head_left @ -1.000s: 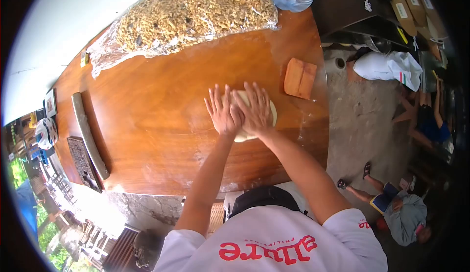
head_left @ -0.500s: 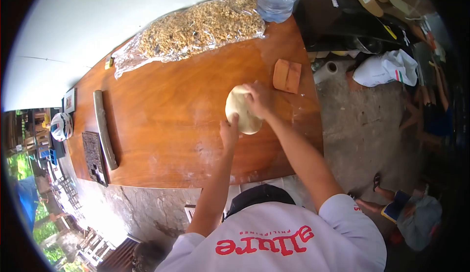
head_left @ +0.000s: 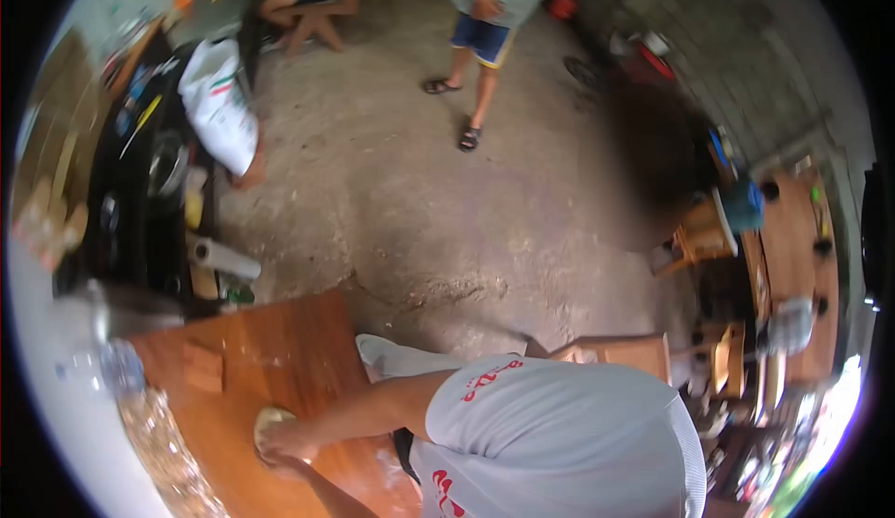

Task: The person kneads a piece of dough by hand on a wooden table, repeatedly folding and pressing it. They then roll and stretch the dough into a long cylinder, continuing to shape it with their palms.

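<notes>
A round, pale piece of dough [head_left: 271, 417] lies on the wooden table [head_left: 308, 350] at the lower left, partly covered by my hands. My right hand [head_left: 296, 438] reaches in from the right and grips the dough's edge. Close below it, my left hand [head_left: 278, 463] is at the dough's lower side, its fingers bent against it and slightly blurred. Near the table's far edge lies a reddish block [head_left: 203, 367], apart from both hands.
A clear bag of brown crumbly material [head_left: 168, 448] and a water jug [head_left: 122, 367] line the left side. Beyond the table are a paper roll [head_left: 224, 258] and a white sack [head_left: 217, 103]. A person [head_left: 485, 28] stands on the concrete floor. Wooden furniture [head_left: 713, 229] is at right.
The view has swung far to the right, so the table now sits at the lower left and the floor fills the middle. Both hands remain at the dough.
</notes>
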Action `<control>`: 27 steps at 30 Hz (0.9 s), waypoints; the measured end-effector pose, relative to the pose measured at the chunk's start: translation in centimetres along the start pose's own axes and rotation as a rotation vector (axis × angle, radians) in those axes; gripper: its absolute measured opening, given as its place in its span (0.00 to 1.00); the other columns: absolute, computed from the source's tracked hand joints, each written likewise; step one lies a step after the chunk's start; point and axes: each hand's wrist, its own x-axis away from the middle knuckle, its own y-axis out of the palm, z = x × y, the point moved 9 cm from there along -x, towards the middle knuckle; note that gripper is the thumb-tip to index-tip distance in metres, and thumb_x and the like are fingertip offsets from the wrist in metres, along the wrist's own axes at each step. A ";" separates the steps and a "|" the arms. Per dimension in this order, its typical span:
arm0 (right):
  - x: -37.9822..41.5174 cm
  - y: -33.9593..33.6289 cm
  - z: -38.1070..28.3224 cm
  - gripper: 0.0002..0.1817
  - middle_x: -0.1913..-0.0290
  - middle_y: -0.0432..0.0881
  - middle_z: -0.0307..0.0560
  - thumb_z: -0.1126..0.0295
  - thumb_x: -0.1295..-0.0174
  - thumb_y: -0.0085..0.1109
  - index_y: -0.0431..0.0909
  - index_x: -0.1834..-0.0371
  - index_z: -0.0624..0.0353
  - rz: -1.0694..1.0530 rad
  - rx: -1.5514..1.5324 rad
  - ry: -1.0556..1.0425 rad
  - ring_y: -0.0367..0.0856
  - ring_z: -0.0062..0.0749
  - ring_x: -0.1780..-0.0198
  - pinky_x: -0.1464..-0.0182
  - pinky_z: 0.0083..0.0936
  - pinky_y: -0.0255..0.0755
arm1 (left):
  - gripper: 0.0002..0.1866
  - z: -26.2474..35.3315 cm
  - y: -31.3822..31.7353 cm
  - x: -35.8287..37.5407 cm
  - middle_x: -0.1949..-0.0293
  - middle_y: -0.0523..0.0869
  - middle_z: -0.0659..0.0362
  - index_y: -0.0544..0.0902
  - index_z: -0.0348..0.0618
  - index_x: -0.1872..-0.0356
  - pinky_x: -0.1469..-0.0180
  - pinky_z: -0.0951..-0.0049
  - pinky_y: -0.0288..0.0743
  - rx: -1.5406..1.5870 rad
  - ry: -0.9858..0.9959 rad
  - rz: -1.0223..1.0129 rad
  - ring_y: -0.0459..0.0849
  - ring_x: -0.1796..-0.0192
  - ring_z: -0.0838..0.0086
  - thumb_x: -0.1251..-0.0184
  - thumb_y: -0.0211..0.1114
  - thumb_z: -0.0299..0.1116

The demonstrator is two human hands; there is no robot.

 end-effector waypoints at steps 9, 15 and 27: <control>6.5 7.0 2.4 0.57 0.15 0.46 0.56 0.48 0.51 0.66 0.53 0.20 0.63 -0.090 0.257 0.157 0.36 0.50 0.14 0.18 0.53 0.42 | 0.34 2.6 -0.3 0.6 0.34 0.78 0.44 0.73 0.40 0.29 0.34 0.57 0.75 0.105 -0.252 -0.113 0.77 0.33 0.55 0.21 0.49 0.60; 1.7 4.0 2.2 0.39 0.30 0.68 0.52 0.53 0.39 0.67 0.66 0.29 0.62 -0.408 0.042 0.239 0.63 0.43 0.29 0.31 0.45 0.63 | 0.35 -0.1 -3.9 0.9 0.35 0.78 0.44 0.73 0.41 0.30 0.34 0.57 0.75 0.430 -0.619 -0.144 0.77 0.32 0.56 0.21 0.49 0.60; -9.8 -4.3 14.5 0.11 0.63 0.89 0.50 0.65 0.33 0.52 0.84 0.64 0.55 -0.047 -0.232 0.688 0.87 0.51 0.60 0.57 0.43 0.79 | 0.24 -3.9 -5.5 -5.3 0.50 0.86 0.42 0.84 0.38 0.53 0.46 0.52 0.75 0.325 -0.330 -0.090 0.83 0.48 0.44 0.24 0.51 0.50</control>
